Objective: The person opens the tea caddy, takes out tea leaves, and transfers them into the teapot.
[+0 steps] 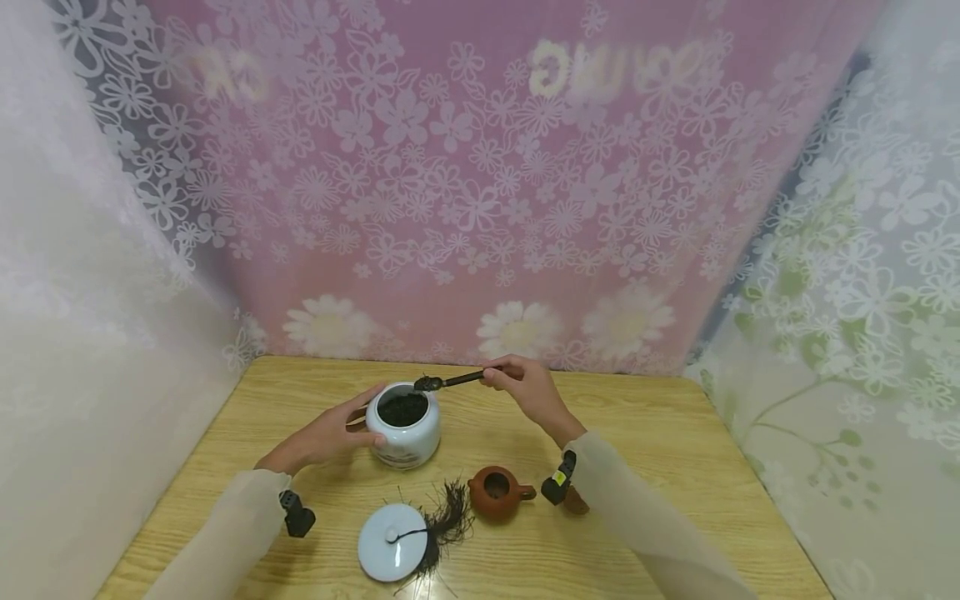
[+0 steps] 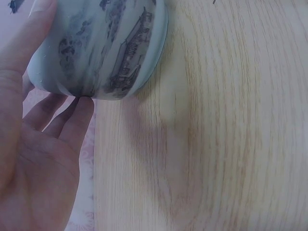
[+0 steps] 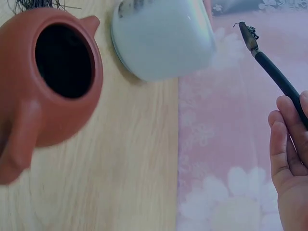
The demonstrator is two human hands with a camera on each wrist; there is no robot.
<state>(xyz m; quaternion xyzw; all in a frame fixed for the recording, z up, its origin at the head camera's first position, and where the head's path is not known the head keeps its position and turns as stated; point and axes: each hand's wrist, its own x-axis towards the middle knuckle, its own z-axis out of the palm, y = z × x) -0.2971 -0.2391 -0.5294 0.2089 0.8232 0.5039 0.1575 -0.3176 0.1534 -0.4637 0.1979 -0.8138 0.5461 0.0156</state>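
- The left hand [image 1: 330, 435] grips the white jar [image 1: 416, 442] from 9 o'clock, thumb on the near side, fingers behind it.
- The jar stands on the wooden table [image 1: 682, 467], with dark leafy bits [image 1: 403, 410] inside.
- The right hand [image 1: 534, 396], between the jar's 2 and 3 o'clock, pinches the handle of a dark scoop [image 1: 461, 379].
- The scoop's loaded tip is at the jar's 1 o'clock, by the rim.
- A lidless reddish-brown teapot [image 1: 491, 506] sits at the jar's 4 o'clock.
- The white lid [image 1: 381, 552] lies at 6 o'clock, beside dark strands [image 1: 448, 525] at 5.
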